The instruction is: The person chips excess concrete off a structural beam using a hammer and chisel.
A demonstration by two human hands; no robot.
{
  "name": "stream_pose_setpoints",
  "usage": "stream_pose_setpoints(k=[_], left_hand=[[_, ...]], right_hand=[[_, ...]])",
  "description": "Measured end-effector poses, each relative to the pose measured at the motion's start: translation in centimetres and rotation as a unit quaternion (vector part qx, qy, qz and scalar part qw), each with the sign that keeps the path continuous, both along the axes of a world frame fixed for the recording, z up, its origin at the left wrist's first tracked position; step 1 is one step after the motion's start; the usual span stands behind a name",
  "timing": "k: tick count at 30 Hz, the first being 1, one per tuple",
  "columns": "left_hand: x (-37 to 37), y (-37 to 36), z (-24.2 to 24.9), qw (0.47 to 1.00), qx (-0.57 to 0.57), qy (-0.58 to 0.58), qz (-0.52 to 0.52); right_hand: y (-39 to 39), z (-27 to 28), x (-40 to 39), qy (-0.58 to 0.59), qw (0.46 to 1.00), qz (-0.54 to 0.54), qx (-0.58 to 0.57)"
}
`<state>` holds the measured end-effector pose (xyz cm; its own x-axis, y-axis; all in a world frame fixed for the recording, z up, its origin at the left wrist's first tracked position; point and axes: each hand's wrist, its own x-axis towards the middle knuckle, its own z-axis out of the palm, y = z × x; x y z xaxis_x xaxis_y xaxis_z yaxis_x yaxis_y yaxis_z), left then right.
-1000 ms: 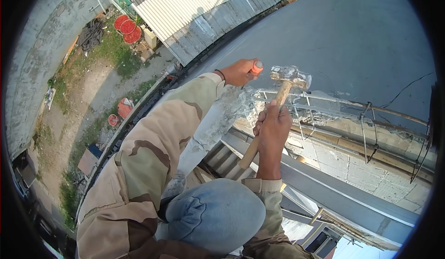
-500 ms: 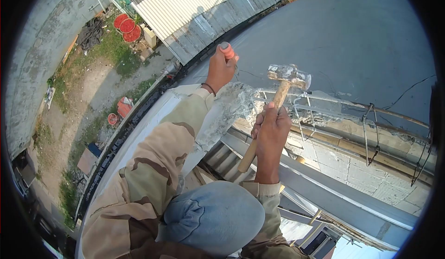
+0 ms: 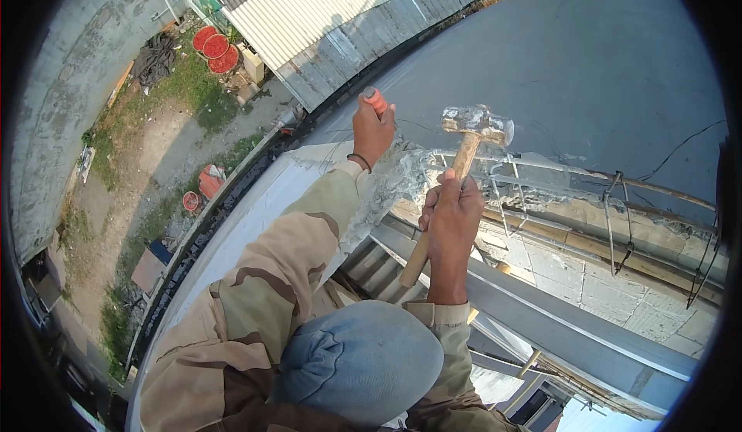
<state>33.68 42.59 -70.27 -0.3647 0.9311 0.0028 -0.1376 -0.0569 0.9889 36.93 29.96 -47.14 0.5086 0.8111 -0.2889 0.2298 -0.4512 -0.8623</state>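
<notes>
My left hand (image 3: 373, 134) is closed around the orange grip of a chisel (image 3: 375, 100), whose struck end sticks up above my fist. The chisel's tip is hidden behind the hand, near the broken concrete edge (image 3: 390, 185). My right hand (image 3: 452, 219) grips the wooden handle of a sledgehammer (image 3: 478, 124) around its middle. Its worn, whitish metal head is raised to the right of the chisel, apart from it. Exposed rebar (image 3: 580, 171) runs rightward from the chipped concrete, behind the hammer.
A smooth grey concrete slab (image 3: 556, 69) spreads beyond my hands. A bent knee in blue denim (image 3: 363, 362) is below them. On the left the roof edge drops to ground level, with red baskets (image 3: 216, 48) and a corrugated roof (image 3: 332, 22). Thin wires (image 3: 692, 146) stick up at right.
My left hand has shifted slightly right and down with the chisel. The hammer has moved slightly left, still raised.
</notes>
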Motion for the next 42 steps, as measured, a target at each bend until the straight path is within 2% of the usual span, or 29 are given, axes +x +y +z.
stream_pose_setpoints(k=[1, 5, 8, 9, 10, 11, 13, 14, 16, 20, 21, 22, 23, 25, 26, 28, 29, 30, 32, 33, 34, 36, 37, 38, 39, 40, 41, 42], left_hand=[[0.0, -0.8, 0.1, 0.998, -0.038, 0.039, -0.029], [1.7, -2.3, 1.4, 0.998, -0.034, 0.052, 0.016], [1.8, -2.7, 1.2, 0.998, -0.058, 0.012, 0.021], [1.8, -2.3, 0.4, 0.988, -0.049, -0.129, 0.076], [1.7, -2.0, -0.3, 0.955, -0.038, -0.266, 0.128], [1.4, -2.4, -1.1, 0.955, -0.04, -0.265, 0.127], [-0.6, -3.0, 0.6, 0.994, -0.064, -0.03, 0.089], [-0.3, -3.0, 0.6, 0.994, -0.064, -0.03, 0.087], [0.4, -2.9, 0.4, 0.998, -0.051, 0.035, 0.014], [0.4, -2.6, -1.6, 0.996, -0.085, -0.026, 0.023], [-0.3, -3.0, -4.2, 0.955, -0.139, -0.254, 0.058], [-1.2, -3.2, -5.8, 0.859, -0.188, -0.467, 0.089], [-2.4, -3.3, -6.2, 0.859, -0.187, -0.468, 0.087], [-4.3, -4.3, -5.9, 0.787, -0.181, -0.581, 0.101], [-4.4, -4.6, -5.2, 0.785, -0.185, -0.582, 0.102], [-4.4, -4.0, -3.3, 0.879, -0.167, -0.446, -0.008], [-3.3, -3.4, -3.7, 0.908, -0.11, -0.405, -0.013], [-2.6, -3.0, -3.5, 0.908, -0.109, -0.405, -0.014], [-1.1, -2.1, -2.9, 0.987, -0.06, -0.147, -0.029], [-0.6, -1.8, -2.7, 0.998, -0.038, -0.046, -0.022], [0.2, -1.4, -2.5, 0.998, -0.037, -0.047, -0.023], [1.5, -0.4, -2.1, 0.982, -0.095, -0.164, 0.004], [0.6, -0.1, -0.6, 0.981, -0.098, -0.165, 0.005], [-0.4, 0.7, 1.0, 0.921, -0.143, -0.363, 0.015], [-1.0, 1.3, 1.9, 0.818, -0.183, -0.545, 0.024], [-1.0, 1.6, 1.3, 0.817, -0.183, -0.547, 0.024], [-1.0, 1.9, 0.4, 0.903, -0.114, -0.412, 0.048], [-0.9, 2.1, -0.2, 0.962, -0.042, -0.262, 0.069]], right_hand=[[-0.1, 0.0, 0.1, 0.001, 1.0, 0.002, -0.001], [-0.3, -0.1, 0.1, 0.017, 1.0, 0.01, -0.005], [-0.3, -0.1, -0.1, 0.018, 1.0, -0.003, -0.006], [-0.3, 0.0, -0.1, 0.018, 1.0, -0.004, 0.0], [-0.3, -0.1, -0.2, 0.019, 1.0, -0.006, 0.006], [-0.4, -0.2, -0.3, 0.02, 1.0, -0.008, 0.004], [-0.4, -0.3, -0.2, 0.013, 1.0, -0.01, 0.011], [-0.4, -0.2, -0.1, 0.013, 1.0, -0.012, 0.011], [-0.3, -0.2, -0.2, 0.01, 1.0, -0.009, 0.004], [-0.4, 0.1, -0.2, 0.012, 1.0, -0.003, 0.006], [-0.4, 0.1, -0.4, 0.01, 1.0, -0.005, 0.008], [-0.4, 0.1, -0.4, 0.008, 1.0, -0.007, 0.01], [-0.2, 0.0, -0.2, 0.007, 1.0, -0.008, 0.012], [-0.4, -0.3, -0.1, 0.03, 0.999, -0.001, 0.024], [-0.6, -0.4, 0.0, 0.029, 0.999, -0.003, 0.02], [-0.5, -0.3, -0.1, 0.027, 0.999, 0.0, 0.019], [-0.4, -0.3, -0.1, 0.027, 0.999, 0.001, 0.021], [-0.5, -0.4, 0.0, 0.028, 0.999, 0.008, 0.018], [-0.6, -0.3, 0.3, 0.026, 0.999, 0.012, 0.017], [-0.7, -0.1, 0.2, 0.02, 1.0, 0.019, 0.013], [-0.7, -0.1, 0.1, 0.015, 0.999, 0.027, 0.009], [-0.5, -0.2, 0.0, 0.018, 0.999, 0.023, 0.012], [-0.6, -0.3, 0.0, 0.022, 1.0, 0.017, 0.013], [-0.6, -0.3, -0.1, 0.022, 1.0, 0.017, 0.013], [-0.6, -0.3, -0.2, 0.018, 1.0, 0.016, 0.009], [-0.6, -0.1, -0.2, 0.013, 1.0, 0.015, 0.006], [-0.5, 0.1, -0.3, 0.01, 1.0, 0.017, 0.006], [-0.5, 0.3, -0.5, 0.02, 1.0, 0.005, 0.003]])
